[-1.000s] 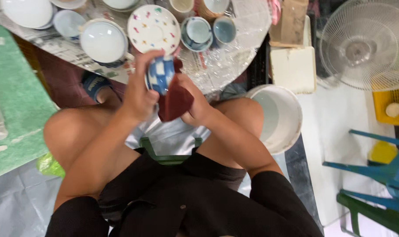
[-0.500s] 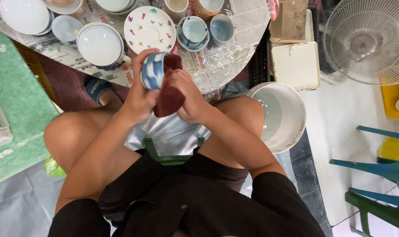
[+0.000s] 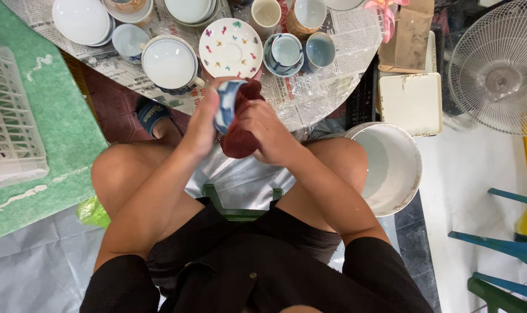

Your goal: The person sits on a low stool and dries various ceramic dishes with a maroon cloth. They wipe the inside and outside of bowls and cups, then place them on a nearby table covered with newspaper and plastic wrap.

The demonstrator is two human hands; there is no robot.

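My left hand [image 3: 202, 124] grips a small white cup with blue painted marks [image 3: 224, 106], held on its side above my lap. My right hand [image 3: 263, 127] presses a dark red cloth [image 3: 239, 139] against the cup, with part of the cloth pushed up at the cup's mouth. Both hands meet just in front of the round table's near edge [image 3: 310, 110], which is covered with newspaper and clear plastic. A white saucer with small coloured figures [image 3: 231, 49] lies on the table right behind the cup.
More crockery stands on the table: a large white bowl [image 3: 169, 64], a blue cup on a saucer [image 3: 286, 52], a grey-blue cup [image 3: 320, 51]. A white bucket [image 3: 391, 168] is by my right knee. A white plastic basket [image 3: 8, 122] sits on a green mat; a fan [image 3: 498, 66] stands right.
The cup has turned in my left hand from facing me to lying on its side. The red cloth has shifted around it with my right hand.
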